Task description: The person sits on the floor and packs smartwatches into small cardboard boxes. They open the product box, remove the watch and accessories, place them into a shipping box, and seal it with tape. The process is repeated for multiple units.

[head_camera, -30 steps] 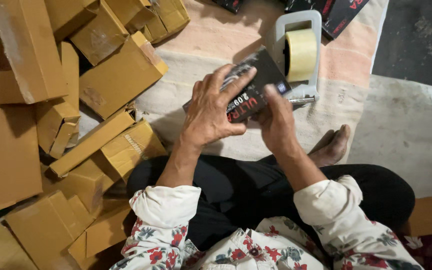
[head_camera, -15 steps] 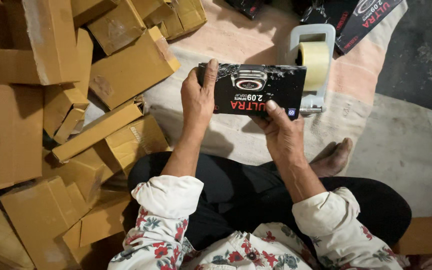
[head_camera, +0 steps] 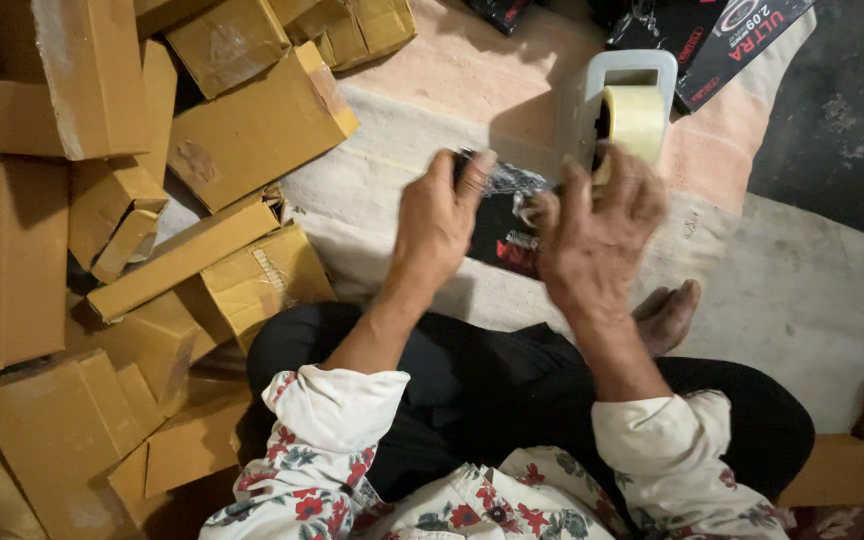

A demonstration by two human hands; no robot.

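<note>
Black carton (head_camera: 504, 232), glossy and small, sits between both hands above the person's lap, just in front of the tape dispenser (head_camera: 624, 110). Only part of it shows: a dark face with pale and red print toward its lower edge and a crinkled, shiny clear film along its top. The left hand (head_camera: 439, 222) grips the carton's left end, its fingers (head_camera: 472, 172) curled over the top edge onto the film. The right hand (head_camera: 597, 230) covers the right end, fingers loosely bent; its fingertips reach the pale tape roll (head_camera: 635, 120) in the white dispenser, though whether they pinch the tape cannot be told.

Half a second ago the carton was held up flat and lengthwise, its whole printed face open to view, one hand at each end. Now it has turned and dropped lower, mostly hidden behind the hands, and the right hand has moved up to the tape roll.

Brown cardboard boxes (head_camera: 252, 125) lie heaped on the left, on pale floor cloth (head_camera: 802, 290).
</note>
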